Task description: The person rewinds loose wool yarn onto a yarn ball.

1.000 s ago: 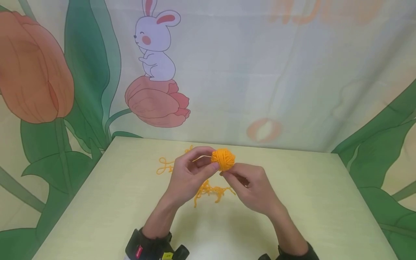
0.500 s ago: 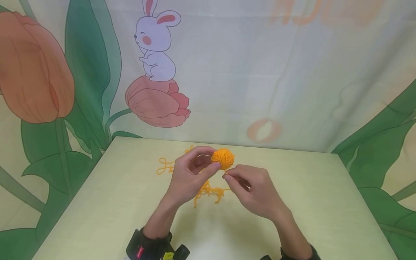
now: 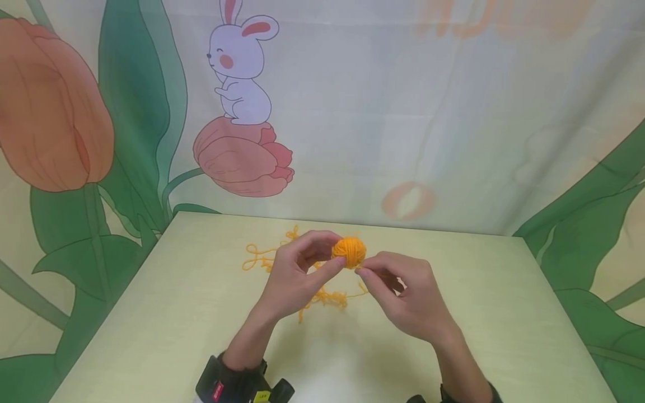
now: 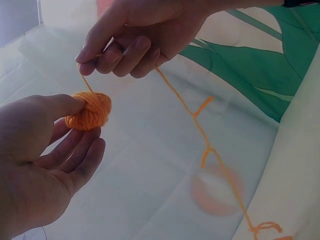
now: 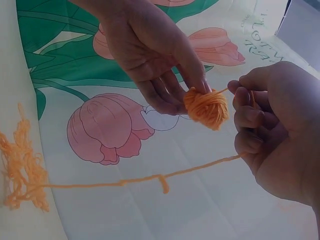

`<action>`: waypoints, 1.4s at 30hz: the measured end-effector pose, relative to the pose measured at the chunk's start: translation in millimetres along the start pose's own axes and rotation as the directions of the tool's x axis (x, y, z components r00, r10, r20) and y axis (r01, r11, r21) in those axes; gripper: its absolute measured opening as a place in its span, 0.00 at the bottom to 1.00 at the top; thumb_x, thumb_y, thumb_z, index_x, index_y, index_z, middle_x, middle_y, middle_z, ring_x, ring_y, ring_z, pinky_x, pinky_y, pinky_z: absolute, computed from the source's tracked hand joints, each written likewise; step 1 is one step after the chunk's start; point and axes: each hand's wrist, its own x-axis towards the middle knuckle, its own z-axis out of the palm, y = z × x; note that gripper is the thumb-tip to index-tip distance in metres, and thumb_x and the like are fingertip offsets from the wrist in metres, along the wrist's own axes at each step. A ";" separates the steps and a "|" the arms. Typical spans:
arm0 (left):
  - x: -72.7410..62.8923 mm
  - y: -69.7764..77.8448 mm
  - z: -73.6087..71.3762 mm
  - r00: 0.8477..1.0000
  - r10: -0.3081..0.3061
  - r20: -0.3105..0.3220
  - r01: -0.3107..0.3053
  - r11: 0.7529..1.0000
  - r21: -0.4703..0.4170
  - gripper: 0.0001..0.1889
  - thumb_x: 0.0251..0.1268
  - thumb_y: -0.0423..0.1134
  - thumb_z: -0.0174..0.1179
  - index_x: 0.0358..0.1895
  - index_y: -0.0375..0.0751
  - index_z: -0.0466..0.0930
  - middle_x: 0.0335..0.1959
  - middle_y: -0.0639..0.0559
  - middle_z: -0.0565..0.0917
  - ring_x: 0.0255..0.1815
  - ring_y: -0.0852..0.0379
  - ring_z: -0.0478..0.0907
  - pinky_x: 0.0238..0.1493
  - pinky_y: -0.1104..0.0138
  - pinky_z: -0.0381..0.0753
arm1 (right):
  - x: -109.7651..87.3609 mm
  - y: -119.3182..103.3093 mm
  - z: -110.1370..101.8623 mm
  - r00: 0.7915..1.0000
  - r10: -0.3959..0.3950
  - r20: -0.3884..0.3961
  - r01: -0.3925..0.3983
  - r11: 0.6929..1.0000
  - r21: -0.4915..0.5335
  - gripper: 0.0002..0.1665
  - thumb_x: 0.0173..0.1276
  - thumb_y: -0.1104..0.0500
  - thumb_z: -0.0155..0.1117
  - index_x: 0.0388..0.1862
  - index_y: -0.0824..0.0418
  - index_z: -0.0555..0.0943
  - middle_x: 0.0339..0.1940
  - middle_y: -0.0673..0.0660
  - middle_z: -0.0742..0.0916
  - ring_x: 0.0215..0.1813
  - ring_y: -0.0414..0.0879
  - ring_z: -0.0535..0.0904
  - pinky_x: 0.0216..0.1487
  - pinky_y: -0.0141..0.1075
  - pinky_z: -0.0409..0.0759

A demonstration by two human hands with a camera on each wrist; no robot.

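Note:
A small ball of orange yarn (image 3: 350, 252) is held above the table by my left hand (image 3: 297, 274), its thumb on the near side and fingers behind. My right hand (image 3: 403, 291) is just to the right of the ball and pinches the yarn strand (image 4: 86, 83) between thumb and forefinger. In the right wrist view a short taut length runs from the ball to those fingertips. The strand passes through the curled fingers and leaves below the right hand, with a short stub hanging from it. It leads to a loose yarn tangle (image 5: 22, 165) on the table.
The pale table (image 3: 166, 313) bears the loose yarn, spread behind and below the hands, with loops (image 3: 257, 258) to the left. A printed curtain (image 3: 342, 112) with a rabbit and tulips hangs at the table's back edge. A black wrist strap (image 3: 232, 380) is on the left wrist.
My right hand has drawn away from the ball to the right, still pinching the strand. The ball and left hand have shifted slightly right and down; the tangle's loose strand has moved.

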 end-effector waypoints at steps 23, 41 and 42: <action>0.2 2.3 1.2 0.970 -0.050 0.236 0.057 0.998 -0.023 0.15 0.75 0.28 0.73 0.60 0.41 0.89 0.53 0.43 0.93 0.48 0.51 0.94 0.58 0.59 0.97 | 2.3 1.3 -12.6 0.995 0.023 -0.099 -0.018 0.999 0.045 0.16 0.66 0.82 0.73 0.42 0.63 0.91 0.29 0.54 0.90 0.25 0.36 0.73 0.22 0.28 0.70; 0.7 5.1 -3.6 0.938 -0.022 0.347 0.111 0.965 -0.237 0.16 0.78 0.25 0.69 0.63 0.30 0.82 0.52 0.24 0.87 0.49 0.57 0.91 0.53 0.68 0.95 | 2.4 21.5 -8.7 0.985 0.155 -0.070 -0.148 0.984 0.104 0.08 0.74 0.76 0.72 0.43 0.66 0.90 0.29 0.56 0.89 0.26 0.39 0.73 0.24 0.28 0.74; 0.6 5.2 -3.9 0.939 -0.030 0.344 0.117 0.964 -0.237 0.16 0.78 0.25 0.68 0.63 0.30 0.82 0.52 0.24 0.87 0.49 0.57 0.91 0.53 0.68 0.95 | 2.3 22.9 -8.1 0.985 0.163 -0.063 -0.155 0.982 0.108 0.09 0.73 0.78 0.71 0.43 0.66 0.91 0.30 0.56 0.89 0.26 0.39 0.74 0.25 0.28 0.74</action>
